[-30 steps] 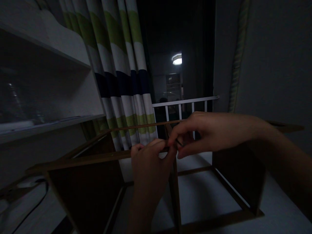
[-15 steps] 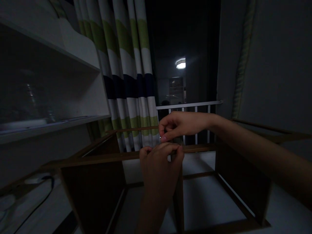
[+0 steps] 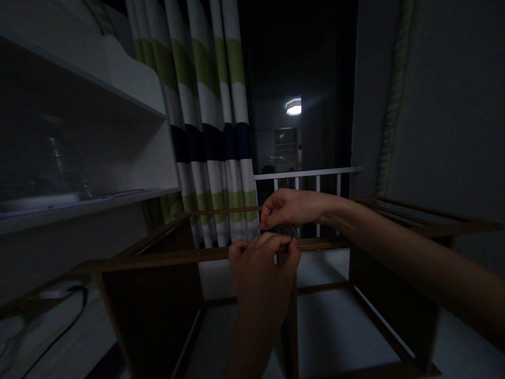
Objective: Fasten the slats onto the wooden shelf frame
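Observation:
A brown wooden frame (image 3: 169, 259) stands before me, with a rail across its front and an upright post (image 3: 292, 326) below the middle. My left hand (image 3: 262, 273) rests at the rail above that post; its thumb and forefinger pinch together at the rail's top, around something too small and dark to make out. Just above and behind it, my right hand (image 3: 294, 208) is closed in a fingertip pinch, and what it may hold cannot be seen. A dim greyish thing (image 3: 287, 230) shows between the two hands, its kind unclear.
White shelves (image 3: 138, 152) with a clear bottle-like item stand at left. Striped curtains (image 3: 229, 173) hang behind, beside a dark window and a white railing (image 3: 315, 172). A black cable (image 3: 74, 321) lies at lower left, over a pale surface.
The right hand has shifted slightly down in the picture, still pinching. My left hand keeps its place on the rail, and the view has tilted a little.

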Demonstrator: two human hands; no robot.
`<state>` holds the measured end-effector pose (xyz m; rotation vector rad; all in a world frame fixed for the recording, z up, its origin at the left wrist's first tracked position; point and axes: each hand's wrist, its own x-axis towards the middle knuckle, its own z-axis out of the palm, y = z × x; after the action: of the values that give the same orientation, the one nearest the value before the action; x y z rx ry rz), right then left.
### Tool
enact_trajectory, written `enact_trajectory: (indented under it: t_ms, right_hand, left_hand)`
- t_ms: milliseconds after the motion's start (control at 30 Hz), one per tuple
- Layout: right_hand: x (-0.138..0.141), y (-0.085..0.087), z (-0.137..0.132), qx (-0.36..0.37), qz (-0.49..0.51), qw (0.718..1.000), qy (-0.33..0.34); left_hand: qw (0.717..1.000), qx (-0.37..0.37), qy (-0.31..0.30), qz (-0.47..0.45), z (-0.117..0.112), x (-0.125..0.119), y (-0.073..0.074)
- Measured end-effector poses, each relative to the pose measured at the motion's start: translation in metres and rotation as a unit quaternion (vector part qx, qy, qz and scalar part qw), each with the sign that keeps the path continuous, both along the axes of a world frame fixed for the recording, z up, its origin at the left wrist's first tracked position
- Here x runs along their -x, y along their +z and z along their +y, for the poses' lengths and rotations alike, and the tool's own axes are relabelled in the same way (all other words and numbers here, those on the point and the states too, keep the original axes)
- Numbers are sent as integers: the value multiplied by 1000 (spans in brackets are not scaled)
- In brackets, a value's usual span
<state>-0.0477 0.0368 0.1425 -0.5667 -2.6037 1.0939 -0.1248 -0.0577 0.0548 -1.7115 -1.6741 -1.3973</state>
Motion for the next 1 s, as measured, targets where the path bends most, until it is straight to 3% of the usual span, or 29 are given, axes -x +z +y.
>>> enact_trajectory:
  t_ms: [133,467,567,733,900,1000]
  right_hand:
    - [-4,1,-3,-5,18,999,-48]
    - [-43,-13,12,1,34,997,-63]
    - [-61,-15,11,-35,59,996,-64]
    - [-89,-13,-1,-170,35,983,-50]
    - [-95,-5,-27,-213,2,975,-58]
    - [-91,1,-43,-217,9,976,-9]
  left_hand:
    - [1000,2,-7,-9,-1,-1,0]
    - [1000,2,1,-9,-1,-4,1]
    - [1000,1,9,-7,0,-5,-1]
    - [1000,-17,15,-8,3,-4,-4]
    - [1000,-20,15,-8,3,-5,-5]
    - [1000,-13,17,-5,2,-5,-4]
